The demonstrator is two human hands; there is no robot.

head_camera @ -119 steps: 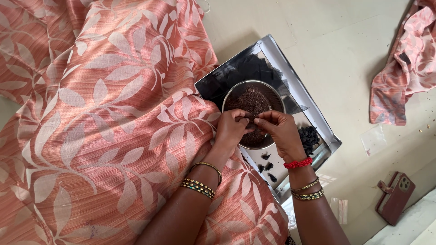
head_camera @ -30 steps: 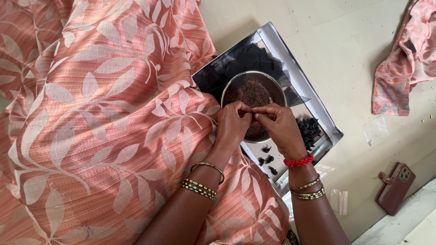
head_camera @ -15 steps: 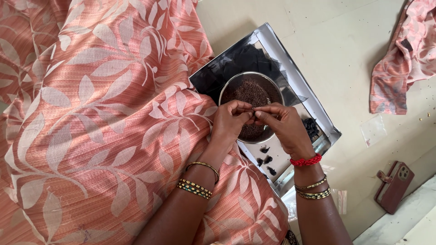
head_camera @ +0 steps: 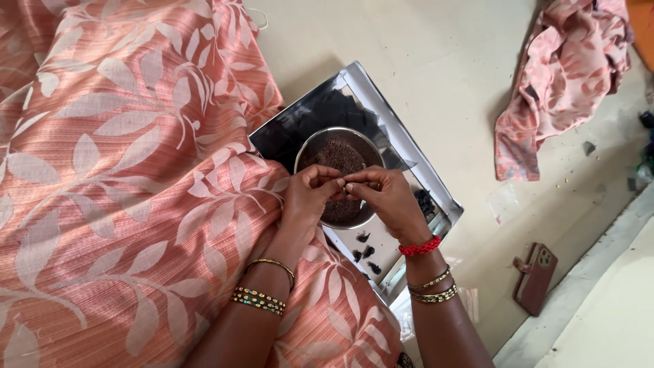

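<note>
Seed (head_camera: 343, 182), tiny, likely light and easily dropped, pinched at fingertips by left hand (head_camera: 310, 197) and right hand (head_camera: 388, 197) over bowl (head_camera: 340, 163) on tray (head_camera: 327, 102).

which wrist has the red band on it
The right wrist. It has a red band above two gold bangles, while the left wrist has only gold bangles. Both hands meet over the round metal bowl.

Brown-cased phone (head_camera: 535, 278), floor, lower right
</note>
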